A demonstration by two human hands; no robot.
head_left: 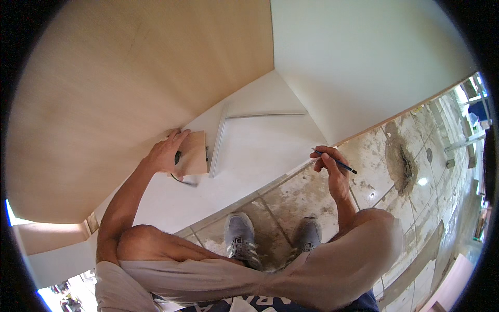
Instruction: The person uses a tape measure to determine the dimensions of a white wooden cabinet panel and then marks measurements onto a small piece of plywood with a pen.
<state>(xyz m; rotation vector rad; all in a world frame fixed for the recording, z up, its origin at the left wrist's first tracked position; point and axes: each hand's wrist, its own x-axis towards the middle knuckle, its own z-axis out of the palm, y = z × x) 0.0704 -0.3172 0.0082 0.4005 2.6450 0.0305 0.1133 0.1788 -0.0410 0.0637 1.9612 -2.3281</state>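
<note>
My left hand (165,152) grips a small, light wooden board (195,155) against the wooden side panel, fingers at its far edge and thumb near its close edge. A small dark part (178,157) shows beside the palm, and a thin dark curved piece (183,180) lies at the board's near edge; I cannot tell what either is. Between the fingers of my right hand (332,166) is a dark pencil (339,162), its tip pointing left over the white base panel's (249,145) front edge.
Two thin pale strips (218,140) (265,115) form an angle on the base panel. A tall wooden panel (140,78) rises at left and a pale panel (358,67) at right. My shoes (240,236) stand on stained floor tiles (280,208); a broken patch (400,164) lies right.
</note>
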